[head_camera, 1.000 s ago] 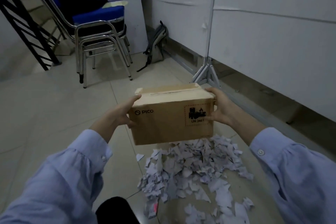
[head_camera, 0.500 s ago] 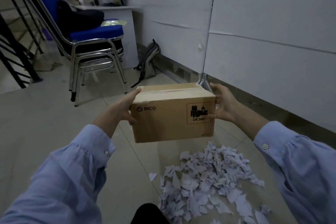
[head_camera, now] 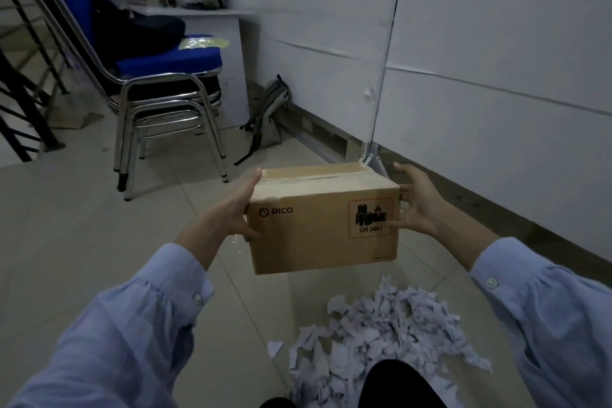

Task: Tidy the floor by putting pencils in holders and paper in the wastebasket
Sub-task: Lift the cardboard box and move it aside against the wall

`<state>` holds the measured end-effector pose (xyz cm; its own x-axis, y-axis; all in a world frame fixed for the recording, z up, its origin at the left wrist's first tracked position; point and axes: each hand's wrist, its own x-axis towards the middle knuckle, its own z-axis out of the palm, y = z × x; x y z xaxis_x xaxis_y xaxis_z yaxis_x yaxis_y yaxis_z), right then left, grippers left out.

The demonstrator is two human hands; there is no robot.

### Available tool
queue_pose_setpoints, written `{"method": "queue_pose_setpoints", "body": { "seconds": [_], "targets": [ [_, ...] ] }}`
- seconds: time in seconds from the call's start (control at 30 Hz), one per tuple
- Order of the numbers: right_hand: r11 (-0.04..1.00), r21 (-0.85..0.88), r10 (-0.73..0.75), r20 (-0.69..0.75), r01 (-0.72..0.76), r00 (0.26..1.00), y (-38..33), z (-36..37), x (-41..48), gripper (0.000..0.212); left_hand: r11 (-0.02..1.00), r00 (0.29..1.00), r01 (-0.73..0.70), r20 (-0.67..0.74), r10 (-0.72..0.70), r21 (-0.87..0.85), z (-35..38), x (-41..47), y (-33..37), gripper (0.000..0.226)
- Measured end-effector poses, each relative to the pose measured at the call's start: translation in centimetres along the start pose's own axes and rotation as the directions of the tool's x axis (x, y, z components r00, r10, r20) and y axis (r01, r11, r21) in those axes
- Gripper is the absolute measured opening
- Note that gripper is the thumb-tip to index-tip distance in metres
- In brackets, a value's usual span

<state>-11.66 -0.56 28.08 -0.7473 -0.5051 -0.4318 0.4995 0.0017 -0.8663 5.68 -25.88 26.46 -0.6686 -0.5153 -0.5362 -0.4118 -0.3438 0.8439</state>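
A brown cardboard box (head_camera: 318, 235) marked PICO, its top taped, hangs just above the tiled floor between my hands. My left hand (head_camera: 236, 212) grips its left end, thumb on the front face and fingers along the side. My right hand (head_camera: 415, 204) is at the right end with fingers spread and fairly straight, its thumb touching the front by the hazard label. A heap of torn white paper scraps (head_camera: 381, 338) lies on the floor below and to the right of the box. No pencils or holders are in view.
Stacked blue metal chairs (head_camera: 165, 89) stand at the back left beside a white desk (head_camera: 212, 15). A grey backpack (head_camera: 268, 116) leans against the wall. A white partition (head_camera: 496, 76) with a metal foot (head_camera: 371, 156) runs along the right. Black stair rails (head_camera: 23, 103) are far left.
The box has moved forward and left, off the paper heap. My right hand's fingers have spread open from their earlier grip on the box's right end.
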Motion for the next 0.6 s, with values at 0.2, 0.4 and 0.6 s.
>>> {"method": "queue_pose_setpoints", "body": {
  "seconds": [0.2, 0.4, 0.6],
  "targets": [
    [1.0, -0.013, 0.023, 0.007, -0.023, 1.0, -0.2, -0.8, 5.1, 0.053, 0.999, 0.999, 0.039, -0.025, -0.04, -0.021, 1.7, 4.2, 0.4, 0.086],
    [0.998, -0.034, 0.044, 0.026, -0.043, 0.999, -1.3, -1.4, 10.5, 0.05, 0.996, 0.996, 0.08, -0.047, -0.082, -0.035, 2.5, 8.5, 1.7, 0.088],
    [0.994, -0.047, 0.098, 0.053, -0.096, 0.994, -2.3, -0.6, 18.5, 0.052, 0.991, 0.99, 0.122, -0.07, -0.125, -0.05, 2.5, 14.6, 2.9, 0.087]
  ]
}}
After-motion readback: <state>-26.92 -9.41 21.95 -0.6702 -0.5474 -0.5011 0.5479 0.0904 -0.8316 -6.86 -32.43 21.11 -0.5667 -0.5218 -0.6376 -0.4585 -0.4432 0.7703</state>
